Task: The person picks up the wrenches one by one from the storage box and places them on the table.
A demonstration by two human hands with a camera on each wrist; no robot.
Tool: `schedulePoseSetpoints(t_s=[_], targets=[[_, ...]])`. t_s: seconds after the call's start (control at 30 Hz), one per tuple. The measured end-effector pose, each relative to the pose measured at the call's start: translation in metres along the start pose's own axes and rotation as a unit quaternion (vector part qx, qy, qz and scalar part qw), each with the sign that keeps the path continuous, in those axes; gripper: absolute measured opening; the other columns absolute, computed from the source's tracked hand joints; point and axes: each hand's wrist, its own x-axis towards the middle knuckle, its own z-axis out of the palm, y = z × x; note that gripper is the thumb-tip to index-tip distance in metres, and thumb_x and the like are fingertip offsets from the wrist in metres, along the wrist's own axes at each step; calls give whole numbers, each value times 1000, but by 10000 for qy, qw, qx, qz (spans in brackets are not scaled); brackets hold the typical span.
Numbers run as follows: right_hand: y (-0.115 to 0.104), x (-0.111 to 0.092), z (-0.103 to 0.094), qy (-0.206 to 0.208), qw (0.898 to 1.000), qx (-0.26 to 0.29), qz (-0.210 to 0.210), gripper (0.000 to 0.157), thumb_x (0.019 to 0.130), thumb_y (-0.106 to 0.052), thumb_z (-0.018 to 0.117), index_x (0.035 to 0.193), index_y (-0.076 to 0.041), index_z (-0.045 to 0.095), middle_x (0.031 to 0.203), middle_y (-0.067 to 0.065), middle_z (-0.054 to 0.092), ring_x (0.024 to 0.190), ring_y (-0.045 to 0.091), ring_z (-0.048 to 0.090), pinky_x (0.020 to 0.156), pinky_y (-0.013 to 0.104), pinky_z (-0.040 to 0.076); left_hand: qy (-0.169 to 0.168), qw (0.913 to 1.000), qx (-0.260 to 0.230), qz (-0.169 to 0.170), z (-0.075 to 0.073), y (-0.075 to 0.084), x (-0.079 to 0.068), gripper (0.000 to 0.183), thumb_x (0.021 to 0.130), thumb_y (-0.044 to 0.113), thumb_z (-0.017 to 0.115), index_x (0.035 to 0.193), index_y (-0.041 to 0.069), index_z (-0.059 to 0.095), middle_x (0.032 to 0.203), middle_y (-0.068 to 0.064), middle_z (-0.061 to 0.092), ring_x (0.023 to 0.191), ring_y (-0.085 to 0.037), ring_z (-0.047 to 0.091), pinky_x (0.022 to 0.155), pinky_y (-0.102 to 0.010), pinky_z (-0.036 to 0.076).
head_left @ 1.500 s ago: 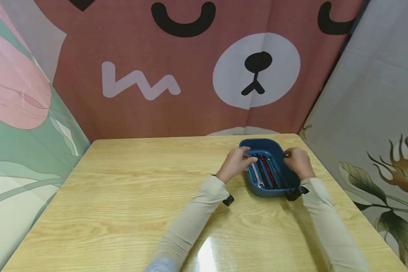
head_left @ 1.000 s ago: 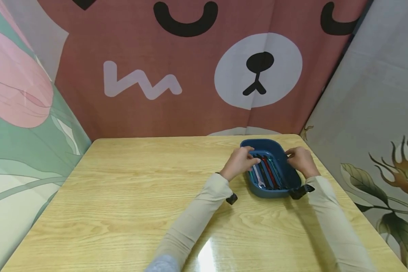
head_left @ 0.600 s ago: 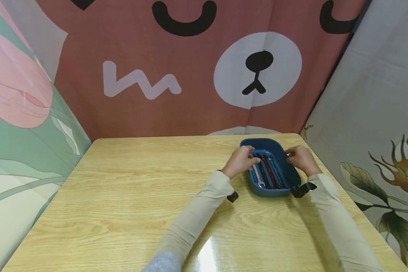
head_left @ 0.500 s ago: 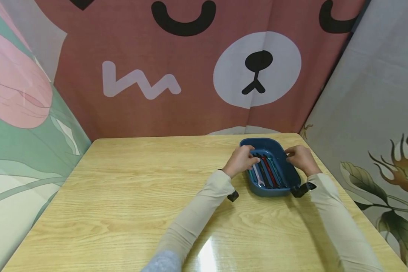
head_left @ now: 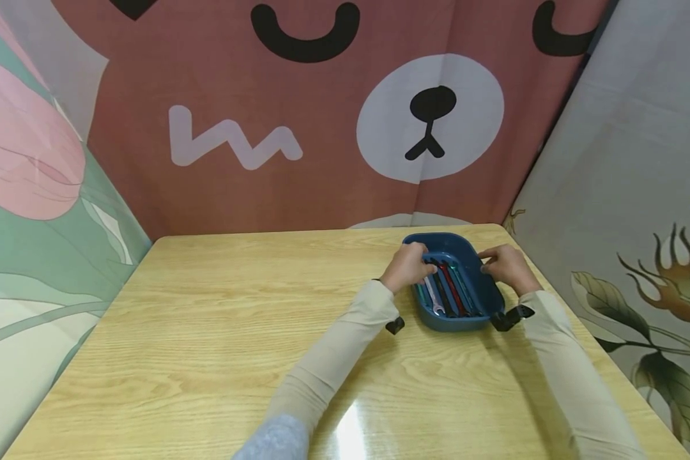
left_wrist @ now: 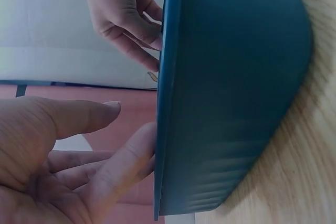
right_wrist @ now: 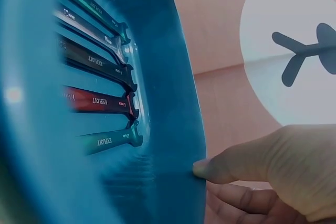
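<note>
A dark blue plastic bin (head_left: 454, 324) stands on the table, with several open-ended wrenches lying side by side in it. Among them are a silver wrench (head_left: 434, 297), a red wrench (right_wrist: 100, 99) and a green wrench (right_wrist: 105, 141). My right hand (head_left: 507, 267) pinches the bin's right rim, thumb inside and fingers outside, as the right wrist view shows. On the opposite side, my left hand (head_left: 407, 265) is at the left rim. In the left wrist view its thumb (left_wrist: 86, 118) stands apart from the rim, while a fingertip meets the edge.
The wooden table (head_left: 218, 332) ends at a back curtain (head_left: 322, 191) with a bear print. A patterned side curtain (head_left: 627, 191) hangs close on the right, near the bin, and a floral one (head_left: 29, 191) on the left.
My left hand has shifted slightly toward the back along the bin's left rim. The right hand moved a little right and back early on, then stayed at its rim. The wrenches look unmoved.
</note>
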Motion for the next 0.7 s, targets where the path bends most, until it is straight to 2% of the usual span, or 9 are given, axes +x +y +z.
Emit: schedulePoseSetpoints(t_s=[0.13,0.23,0.3,0.37,0.4,0.47,0.57,0.7], targets=[[1,1,0,-60,9998,207,43,39,87,5,64,124,17,60,92,31,71,66,26,70,58,40,61,-50,9998,140,-127,0,1,4,50,94,13,72,138,-3,55,131,-19,64,55,-8,67,52,-15,54],[2,1,0,-122,9994,307,37,41,87,6,64,126,17,58,94,31,70,66,27,71,59,40,62,-76,9996,201,-193,-1,0,5,48,93,13,73,136,-3,57,138,-20,58,53,-5,65,52,-14,54],[2,2,0,-189,9994,286,14,42,88,5,64,127,17,57,95,32,70,67,28,71,60,40,62,-110,9994,279,-188,-2,0,5,35,93,12,73,123,-4,62,126,-21,64,55,-8,66,51,-15,54],[2,2,-1,-244,9994,250,29,42,88,5,64,128,17,56,97,33,70,68,28,71,60,41,62,-149,9992,332,-134,-2,1,6,18,93,11,73,101,-3,63,103,-20,67,57,-12,68,51,-16,55],[2,2,-1,-272,9993,254,53,43,89,5,63,129,17,56,99,34,69,69,29,72,61,42,62,-163,9991,365,-110,-2,1,6,17,93,11,73,90,0,61,90,-17,66,58,-14,69,50,-16,55],[1,2,-1,-335,9990,255,114,43,89,5,63,130,17,55,101,35,68,70,30,72,63,44,63,-227,9989,402,-70,-2,2,7,26,92,10,73,77,4,52,70,-13,56,59,-17,70,51,-18,56],[1,2,-2,-396,9987,282,179,44,90,5,62,131,17,53,105,36,67,72,32,73,66,47,63,-235,9987,446,-106,-2,5,8,27,92,9,74,73,6,54,62,-6,50,58,-17,70,51,-20,57],[0,1,-2,-400,9986,279,187,44,90,5,61,132,17,53,105,36,66,73,33,73,67,48,63,-257,9981,514,-208,-2,7,9,20,92,9,74,79,4,60,67,-7,56,55,-15,69,51,-20,57]])
